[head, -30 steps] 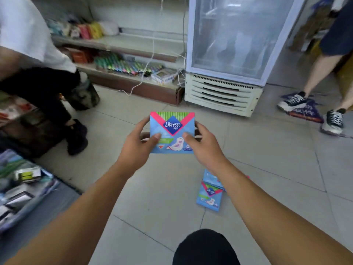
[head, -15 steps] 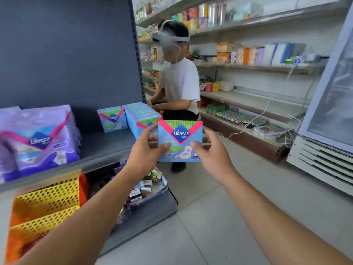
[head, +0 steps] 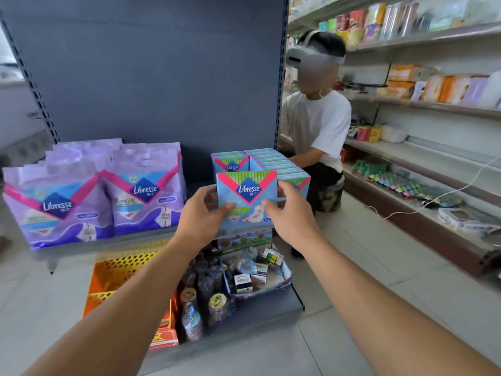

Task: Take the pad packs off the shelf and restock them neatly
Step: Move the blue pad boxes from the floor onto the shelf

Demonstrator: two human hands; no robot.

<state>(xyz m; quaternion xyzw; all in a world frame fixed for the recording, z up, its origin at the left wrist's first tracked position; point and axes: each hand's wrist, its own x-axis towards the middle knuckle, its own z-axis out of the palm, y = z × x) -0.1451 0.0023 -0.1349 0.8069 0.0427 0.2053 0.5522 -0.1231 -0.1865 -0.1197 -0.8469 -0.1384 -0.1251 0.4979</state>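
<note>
Two rows of blue pad packs (head: 273, 164) stand on the grey shelf (head: 195, 187), right of the purple Libresse bags (head: 95, 191). The left hand (head: 202, 213) and right hand (head: 288, 210) each pinch a side of one upright blue "Libresse" pack (head: 246, 198), thumbs on its face. It is level and seemingly just before the shorter left row, straight ahead; both hands are equally near.

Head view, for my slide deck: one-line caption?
Both hands, left and right, hold a blue pad pack before the shelf's blue packs, purple packs alongside.

Lower corners of the held pad pack (head: 246, 196) behind both thumbs.
</note>
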